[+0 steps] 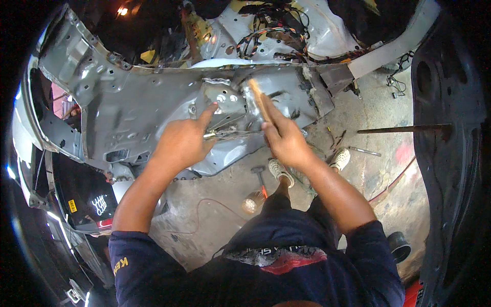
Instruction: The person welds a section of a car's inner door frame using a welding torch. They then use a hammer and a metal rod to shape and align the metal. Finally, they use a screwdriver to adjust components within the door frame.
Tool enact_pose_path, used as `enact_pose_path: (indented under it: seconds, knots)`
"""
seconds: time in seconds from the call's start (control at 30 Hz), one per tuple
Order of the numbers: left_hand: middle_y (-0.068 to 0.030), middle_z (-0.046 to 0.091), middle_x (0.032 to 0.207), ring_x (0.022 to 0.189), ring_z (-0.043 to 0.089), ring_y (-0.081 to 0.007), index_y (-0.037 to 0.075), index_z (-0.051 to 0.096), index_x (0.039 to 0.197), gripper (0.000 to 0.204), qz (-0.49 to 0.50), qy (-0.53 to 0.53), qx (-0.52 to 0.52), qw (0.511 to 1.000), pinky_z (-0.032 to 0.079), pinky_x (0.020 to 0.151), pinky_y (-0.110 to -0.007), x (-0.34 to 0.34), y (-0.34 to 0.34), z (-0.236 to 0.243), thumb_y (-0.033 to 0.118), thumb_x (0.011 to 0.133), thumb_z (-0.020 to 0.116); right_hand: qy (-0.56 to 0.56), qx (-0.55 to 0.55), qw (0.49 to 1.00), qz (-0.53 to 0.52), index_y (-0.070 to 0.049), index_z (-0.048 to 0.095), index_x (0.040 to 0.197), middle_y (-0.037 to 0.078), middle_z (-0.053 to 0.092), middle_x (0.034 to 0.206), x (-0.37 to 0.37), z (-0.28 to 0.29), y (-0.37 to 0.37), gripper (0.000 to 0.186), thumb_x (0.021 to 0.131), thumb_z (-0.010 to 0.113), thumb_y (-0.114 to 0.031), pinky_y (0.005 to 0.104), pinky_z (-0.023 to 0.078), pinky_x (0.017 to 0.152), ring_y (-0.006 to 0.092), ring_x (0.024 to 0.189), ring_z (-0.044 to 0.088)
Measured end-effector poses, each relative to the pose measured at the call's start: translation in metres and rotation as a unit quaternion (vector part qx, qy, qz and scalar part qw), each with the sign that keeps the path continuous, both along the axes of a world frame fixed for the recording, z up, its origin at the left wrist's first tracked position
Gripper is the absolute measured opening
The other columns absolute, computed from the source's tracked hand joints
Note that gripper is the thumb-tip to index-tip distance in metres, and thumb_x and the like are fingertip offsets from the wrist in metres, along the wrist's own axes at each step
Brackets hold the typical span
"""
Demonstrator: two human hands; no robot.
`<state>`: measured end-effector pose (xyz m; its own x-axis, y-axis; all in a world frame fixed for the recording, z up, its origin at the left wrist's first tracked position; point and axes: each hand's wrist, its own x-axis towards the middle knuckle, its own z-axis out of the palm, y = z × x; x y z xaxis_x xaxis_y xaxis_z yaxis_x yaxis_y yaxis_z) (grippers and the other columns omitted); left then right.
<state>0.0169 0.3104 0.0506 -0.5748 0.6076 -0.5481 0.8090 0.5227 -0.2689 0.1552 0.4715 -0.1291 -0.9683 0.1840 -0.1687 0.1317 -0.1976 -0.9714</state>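
A bare grey metal body panel (138,97) of a car stretches across in front of me. My right hand (286,143) is closed round a slim tan wooden brush (258,97); a pale blur along its left side looks like bristles against the panel. My left hand (183,143) has its index finger stretched onto a raised bracket (225,97) with holes. Its other fingers curl by a small shiny piece (209,135), which I cannot make out. Thin wire-like strands run from there toward my right hand.
Wiring bundles (276,38) lie inside the car body beyond the panel. On the concrete floor are a hammer (259,179), a plastic container (252,203), a metal rod (364,151) and a thin red hose (204,200). A dark door-like panel (450,138) stands at the right.
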Motion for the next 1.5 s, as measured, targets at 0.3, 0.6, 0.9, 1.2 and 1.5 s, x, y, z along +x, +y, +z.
enact_pose_path:
  seconds: [0.3,0.6,0.9,1.2,1.5]
  knots:
    - [-0.0229,0.07,0.074,0.07,0.069,-0.0431,0.016,0.034,0.16,0.088,-0.005,0.023,-0.036,0.999,0.055,0.069,-0.054,0.005,0.003,0.005,0.035,0.085,0.078,0.058,-0.042,0.976,-0.205,-0.006,0.036,0.16,0.009,0.066,0.087,0.039,0.04,0.065,0.061,0.105,0.054,-0.024,0.0307,0.052,0.06,0.0144,0.068,0.061]
    - [-0.0205,0.067,0.068,0.065,0.068,-0.0417,0.016,0.031,0.162,0.094,0.014,-0.027,-0.005,1.0,0.054,0.066,-0.053,0.052,-0.04,0.03,0.032,0.082,0.079,-0.007,-0.05,0.998,-0.044,-0.005,0.035,0.159,0.012,0.061,0.072,0.003,0.012,-0.007,0.059,0.103,0.052,-0.015,0.0429,0.053,0.064,0.0276,0.062,0.061]
    - [-0.0159,0.068,0.069,0.063,0.068,-0.0389,0.012,0.035,0.159,0.088,0.069,-0.051,0.046,0.995,0.056,0.071,-0.051,0.097,-0.116,0.018,0.032,0.083,0.075,-0.018,-0.128,0.989,-0.067,-0.016,0.031,0.164,0.004,0.055,0.072,0.019,0.048,0.04,0.062,0.105,0.051,-0.018,0.0326,0.049,0.052,0.012,0.056,0.051]
    - [-0.0146,0.067,0.065,0.059,0.067,-0.0368,0.012,0.036,0.159,0.085,0.049,-0.036,0.042,0.997,0.056,0.063,-0.049,0.114,-0.136,0.007,0.032,0.085,0.073,-0.072,-0.155,0.98,0.101,-0.014,0.035,0.162,0.011,0.065,0.088,-0.015,0.062,0.012,0.061,0.103,0.052,-0.017,0.0352,0.055,0.061,0.0208,0.066,0.063]
    - [-0.0195,0.071,0.074,0.07,0.07,-0.0425,0.011,0.034,0.16,0.087,0.146,-0.076,0.021,0.986,0.057,0.071,-0.053,0.122,-0.135,0.004,0.035,0.087,0.075,-0.006,-0.26,0.959,-0.11,-0.01,0.03,0.158,0.008,0.059,0.086,0.032,0.027,0.015,0.062,0.102,0.056,-0.012,0.0328,0.051,0.054,0.0176,0.063,0.062]
